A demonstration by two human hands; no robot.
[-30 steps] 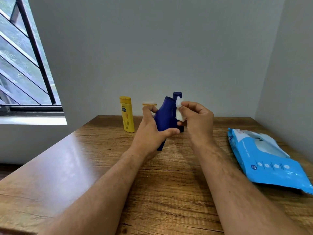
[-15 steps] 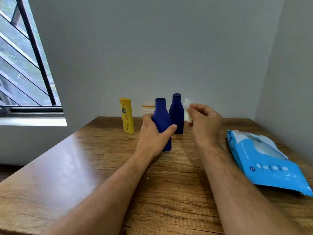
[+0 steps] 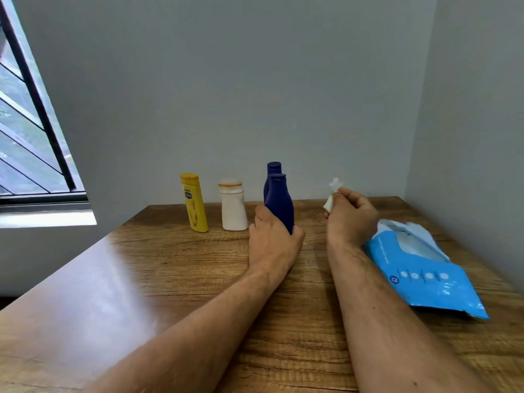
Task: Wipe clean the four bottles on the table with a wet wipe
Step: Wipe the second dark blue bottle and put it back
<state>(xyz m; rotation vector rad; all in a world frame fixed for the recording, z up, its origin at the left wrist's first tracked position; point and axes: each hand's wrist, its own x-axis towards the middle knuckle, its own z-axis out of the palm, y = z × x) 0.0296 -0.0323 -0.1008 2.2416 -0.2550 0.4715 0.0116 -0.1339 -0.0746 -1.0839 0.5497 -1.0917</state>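
Observation:
Near the back wall of the wooden table (image 3: 170,279) stand a yellow bottle (image 3: 194,207) and, to its right, a white bottle (image 3: 233,209) with an orange-ringed cap. A dark blue bottle (image 3: 279,201) stands upright with my left hand (image 3: 273,241) wrapped around its base. A second dark blue bottle (image 3: 273,166) is right behind it, only its cap and shoulder showing. My right hand (image 3: 350,217) hovers to the right of the blue bottles, apart from them, pinching a crumpled white wet wipe (image 3: 331,195) between its fingertips.
A light blue wet-wipe pack (image 3: 422,269) lies on the table's right side, its flap open, just beyond my right wrist. Grey walls close off the back and right. A barred window (image 3: 28,123) is at the left.
My left hand has lowered the tilted blue bottle and stood it in front of the other blue one. My right hand with the wipe has come off it and moved right.

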